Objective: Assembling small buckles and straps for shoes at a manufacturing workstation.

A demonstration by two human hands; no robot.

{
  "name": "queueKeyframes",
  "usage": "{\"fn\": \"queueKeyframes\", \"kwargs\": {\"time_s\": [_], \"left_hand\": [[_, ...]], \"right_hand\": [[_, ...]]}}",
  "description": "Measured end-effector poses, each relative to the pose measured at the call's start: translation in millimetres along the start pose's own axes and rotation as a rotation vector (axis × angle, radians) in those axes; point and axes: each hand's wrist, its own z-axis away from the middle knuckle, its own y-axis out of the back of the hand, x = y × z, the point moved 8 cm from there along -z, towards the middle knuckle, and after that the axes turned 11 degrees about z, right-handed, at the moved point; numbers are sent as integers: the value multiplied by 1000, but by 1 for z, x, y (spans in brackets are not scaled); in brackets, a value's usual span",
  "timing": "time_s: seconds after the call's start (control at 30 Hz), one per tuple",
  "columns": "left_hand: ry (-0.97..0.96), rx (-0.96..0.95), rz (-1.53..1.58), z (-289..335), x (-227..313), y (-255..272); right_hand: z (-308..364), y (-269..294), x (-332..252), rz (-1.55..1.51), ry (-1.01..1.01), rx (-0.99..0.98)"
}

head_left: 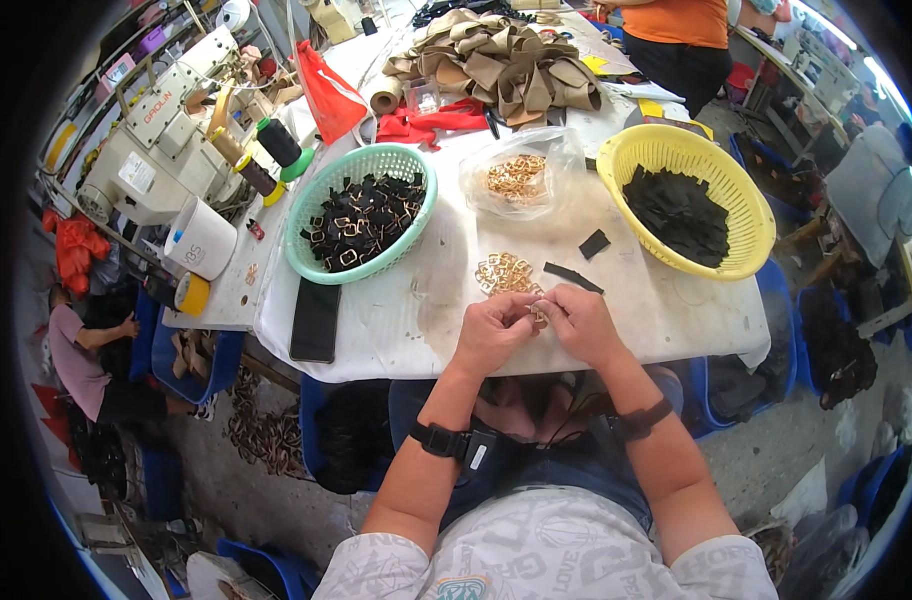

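My left hand [496,330] and my right hand [582,322] meet at the table's front edge, fingertips pinched together. Between them shows a small gold buckle [539,316], partly hidden by the fingers. Just beyond lies a loose pile of gold buckles [503,271]. Two black strap pieces, one long [574,277] and one short [595,244], rest to its right. Farther back, a clear plastic bag [551,195] holds more gold buckles. On the left, a mint-green basket [416,240] contains black straps fitted with buckles. A yellow basket [751,215] of black strap pieces sits on the right.
A black phone [316,322] lies near the left edge. Sewing machine [156,140], thread spools [278,143] and a white tub [202,238] stand left. Brown pieces [506,65] are heaped behind. Blue bins [746,385] flank the table; other people are left and at the back.
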Motion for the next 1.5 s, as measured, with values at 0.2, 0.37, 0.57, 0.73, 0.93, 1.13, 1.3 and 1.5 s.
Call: {"fn": "queueKeyframes", "kwargs": {"time_s": [0.2, 0.37, 0.57, 0.73, 0.93, 1.13, 1.3, 1.5], "left_hand": [[-13, 1, -1, -1, 1, 6], [-5, -20, 10, -2, 2, 3], [-14, -28, -39, -2, -5, 4], [-5, -7, 23, -2, -1, 1], [12, 9, 58, -2, 3, 0], [4, 7, 5, -3, 1, 4], [-11, 12, -54, -3, 3, 2], [9, 48, -51, -3, 0, 5]], "right_hand": [[1, 1, 1, -42, 3, 19], [1, 2, -2, -27, 13, -1], [1, 1, -5, -14, 55, -16], [1, 1, -2, -49, 21, -21], [1, 1, -1, -49, 15, -20], [3, -2, -2, -27, 58, -12], [4, -2, -6, 9, 102, 4], [3, 0, -1, -54, 49, 10]]}}
